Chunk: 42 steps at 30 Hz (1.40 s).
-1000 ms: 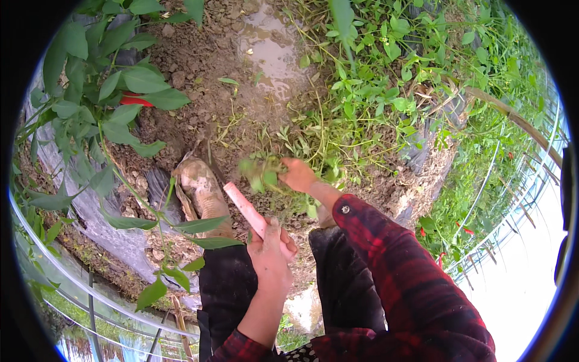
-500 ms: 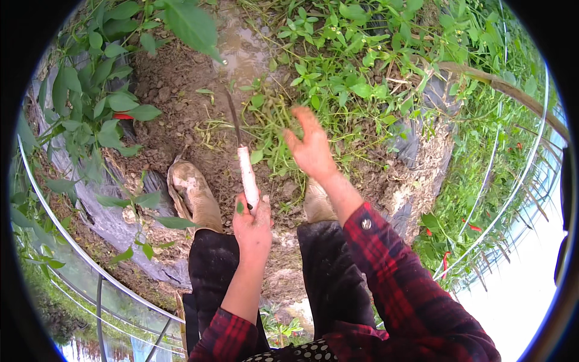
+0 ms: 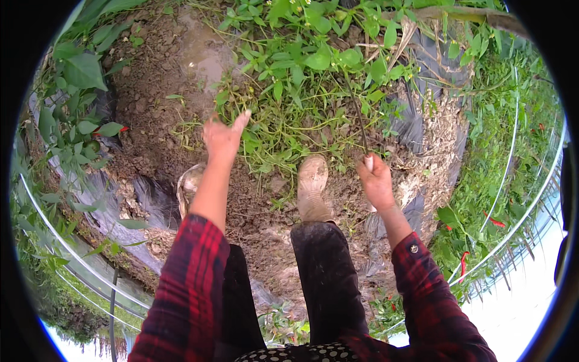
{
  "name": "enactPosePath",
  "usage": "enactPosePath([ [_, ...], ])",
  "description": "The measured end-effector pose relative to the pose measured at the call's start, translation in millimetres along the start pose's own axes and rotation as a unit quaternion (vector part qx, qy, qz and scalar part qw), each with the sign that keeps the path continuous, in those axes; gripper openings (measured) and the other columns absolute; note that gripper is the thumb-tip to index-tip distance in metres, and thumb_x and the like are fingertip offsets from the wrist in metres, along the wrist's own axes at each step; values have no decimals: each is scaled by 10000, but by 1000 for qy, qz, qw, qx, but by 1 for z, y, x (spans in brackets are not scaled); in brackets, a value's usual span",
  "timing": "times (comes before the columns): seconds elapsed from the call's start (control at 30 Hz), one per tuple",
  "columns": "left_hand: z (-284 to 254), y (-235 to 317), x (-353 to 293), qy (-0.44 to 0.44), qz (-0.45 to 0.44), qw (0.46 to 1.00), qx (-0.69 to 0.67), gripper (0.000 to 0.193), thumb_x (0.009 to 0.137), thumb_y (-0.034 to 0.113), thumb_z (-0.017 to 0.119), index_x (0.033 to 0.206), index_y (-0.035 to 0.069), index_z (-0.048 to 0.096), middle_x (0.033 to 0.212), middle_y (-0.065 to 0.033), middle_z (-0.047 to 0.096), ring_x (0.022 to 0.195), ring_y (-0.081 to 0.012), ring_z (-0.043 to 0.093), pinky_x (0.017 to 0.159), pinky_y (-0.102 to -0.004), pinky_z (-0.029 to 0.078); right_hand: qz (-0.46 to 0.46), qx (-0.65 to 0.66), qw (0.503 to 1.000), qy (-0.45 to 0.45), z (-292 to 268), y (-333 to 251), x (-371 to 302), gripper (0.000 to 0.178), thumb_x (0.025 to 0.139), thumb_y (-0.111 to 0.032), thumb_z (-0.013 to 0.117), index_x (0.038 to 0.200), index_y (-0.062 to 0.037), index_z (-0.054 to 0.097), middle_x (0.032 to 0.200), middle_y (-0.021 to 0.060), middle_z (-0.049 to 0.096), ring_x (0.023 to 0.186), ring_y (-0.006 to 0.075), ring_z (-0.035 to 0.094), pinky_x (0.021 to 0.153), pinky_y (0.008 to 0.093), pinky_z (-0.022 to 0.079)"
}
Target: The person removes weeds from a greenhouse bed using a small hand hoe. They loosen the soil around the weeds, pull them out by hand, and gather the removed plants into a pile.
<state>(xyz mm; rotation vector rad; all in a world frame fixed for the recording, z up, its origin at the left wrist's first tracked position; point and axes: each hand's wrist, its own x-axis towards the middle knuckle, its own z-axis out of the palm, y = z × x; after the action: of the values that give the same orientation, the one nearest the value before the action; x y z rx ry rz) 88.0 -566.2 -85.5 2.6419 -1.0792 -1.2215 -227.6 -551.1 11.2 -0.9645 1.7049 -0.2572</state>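
Observation:
My right hand (image 3: pixel 377 183) is closed around the pale handle of a sickle (image 3: pixel 357 114). Its thin dark blade points away from me over the weeds, with the tip lost among the leaves. Out ahead, above the left boot, my left hand (image 3: pixel 222 140) is empty, thumb and fingers apart. It hovers at the left edge of a patch of low green weeds (image 3: pixel 289 117). Some of the cut or flattened stems lie on the brown soil near it.
Muddy boots, the right one (image 3: pixel 312 181) plainest, stand on wet soil. A shallow puddle (image 3: pixel 208 60) lies ahead. Torn plastic mulch film (image 3: pixel 413 120) lines the bed on the right. Leafy plants with red peppers (image 3: pixel 463 265) and white hoops (image 3: pixel 531 205) flank both sides.
The sickle has passed from my left hand to my right, which has moved right and nearer me. My left hand has let go and reached forward. The view has shifted somewhat.

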Motion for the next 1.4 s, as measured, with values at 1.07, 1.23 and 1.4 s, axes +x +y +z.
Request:
enactPosePath([
  [1.07,90,73,-32,-270,546,580,541,807,770,-58,474,1432,233,116,1496,-70,-65,1342,-295,196,1037,-526,238,321,619,712,85,144,-29,-139,73,875,-41,516,908,-85,469,680,12,448,581,102,436,485,249,398],
  [1.23,82,41,-5,-170,487,617,595,759,767,20,509,1418,52,122,1460,-209,73,1216,-289,391,885,-415,413,326,652,680,75,163,-29,-142,58,880,-91,540,893,-78,485,655,0,484,515,73,449,452,220,401],
  [1.4,99,45,4,-146,457,640,600,416,749,87,536,1157,15,496,1040,-152,600,910,-252,612,731,-374,480,331,649,684,34,174,-30,-143,39,883,-83,523,890,-76,485,657,-10,473,526,67,448,464,213,414],
])
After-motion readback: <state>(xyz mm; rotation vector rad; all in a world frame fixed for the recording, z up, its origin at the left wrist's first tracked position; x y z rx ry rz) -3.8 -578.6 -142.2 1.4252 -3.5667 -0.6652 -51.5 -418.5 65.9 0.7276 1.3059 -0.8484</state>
